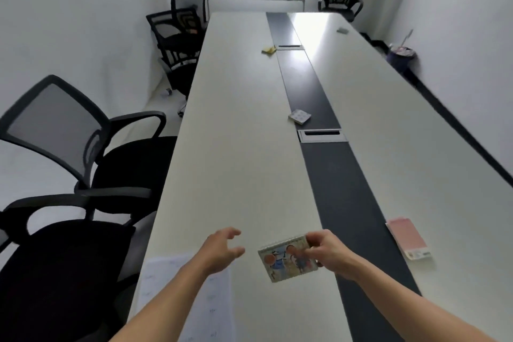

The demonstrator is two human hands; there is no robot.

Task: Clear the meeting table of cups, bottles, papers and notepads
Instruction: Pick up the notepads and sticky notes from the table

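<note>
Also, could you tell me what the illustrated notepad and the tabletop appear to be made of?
The illustrated notepad: likely paper with a printed card cover, held flat, unbent, by the right hand. The tabletop: probably satin off-white laminate; smooth, soft glare.

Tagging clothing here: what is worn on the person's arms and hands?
Nothing visible. Both forearms are bare, with no sleeve in view; the left hand and right hand show no gloves, watch or rings that I can make out.

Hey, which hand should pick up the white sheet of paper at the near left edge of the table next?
Left. The left hand is empty with its fingers spread, and the paper sheet lies beside its forearm. The right hand is busy: it grips the cartoon notepad.
</note>
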